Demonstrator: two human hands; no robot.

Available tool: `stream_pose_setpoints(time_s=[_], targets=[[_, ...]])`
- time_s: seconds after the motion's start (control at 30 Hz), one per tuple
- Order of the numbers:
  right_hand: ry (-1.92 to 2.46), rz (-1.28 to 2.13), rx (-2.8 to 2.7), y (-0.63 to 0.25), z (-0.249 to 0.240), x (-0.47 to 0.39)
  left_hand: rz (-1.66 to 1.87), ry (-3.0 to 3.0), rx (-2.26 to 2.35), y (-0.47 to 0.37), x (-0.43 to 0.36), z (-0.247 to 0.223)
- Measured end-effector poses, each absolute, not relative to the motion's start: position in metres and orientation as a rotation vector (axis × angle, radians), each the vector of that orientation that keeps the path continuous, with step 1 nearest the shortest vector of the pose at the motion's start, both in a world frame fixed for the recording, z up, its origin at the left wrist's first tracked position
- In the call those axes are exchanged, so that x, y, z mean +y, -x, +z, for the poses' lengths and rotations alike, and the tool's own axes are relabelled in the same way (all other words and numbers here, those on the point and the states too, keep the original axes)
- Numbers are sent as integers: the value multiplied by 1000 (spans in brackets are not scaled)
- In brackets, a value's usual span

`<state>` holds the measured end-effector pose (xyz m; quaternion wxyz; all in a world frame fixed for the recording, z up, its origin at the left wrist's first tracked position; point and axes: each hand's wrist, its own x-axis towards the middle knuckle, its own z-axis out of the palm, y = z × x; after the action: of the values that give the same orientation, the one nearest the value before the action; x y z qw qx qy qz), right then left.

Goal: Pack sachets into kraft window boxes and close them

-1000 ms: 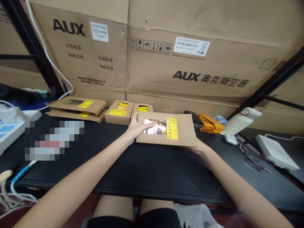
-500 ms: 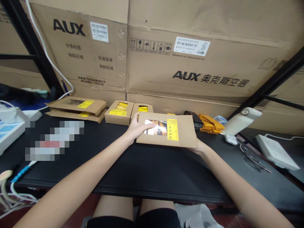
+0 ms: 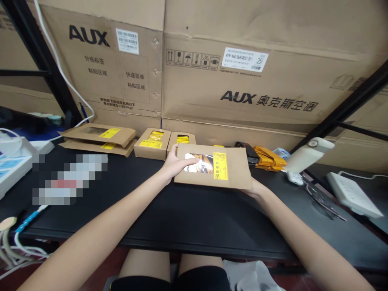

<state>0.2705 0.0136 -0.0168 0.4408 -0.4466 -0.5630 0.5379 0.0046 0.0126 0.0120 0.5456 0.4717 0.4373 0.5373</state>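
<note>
A kraft cardboard box (image 3: 237, 167) with a clear window and a yellow label is held up over the black desk. Orange packets show through its window. My left hand (image 3: 175, 163) grips the left end, its thumb lying across the window. At the lower right corner, my right hand (image 3: 255, 189) holds the box from beneath, and its fingers are hidden behind the cardboard. Just behind stand two smaller windowed boxes (image 3: 151, 150) with yellow packets inside. Two flat windowed boxes (image 3: 123, 137) lie stacked farther left.
Orange and black packets (image 3: 269, 158) lie behind at the right, beside a leaning pale bottle (image 3: 309, 155), a white earphone case (image 3: 294, 178) and glasses (image 3: 323, 200). White power strips (image 3: 353, 194) sit at both sides. Large AUX cartons (image 3: 194, 93) wall off the desk's back.
</note>
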Motion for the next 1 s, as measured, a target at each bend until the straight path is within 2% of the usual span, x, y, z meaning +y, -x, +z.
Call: stream_pose_setpoints(time_s=[1.0], targets=[[1123,1415,-1294,-261,-12,9,1231,-1139,1012,-5,10,14]])
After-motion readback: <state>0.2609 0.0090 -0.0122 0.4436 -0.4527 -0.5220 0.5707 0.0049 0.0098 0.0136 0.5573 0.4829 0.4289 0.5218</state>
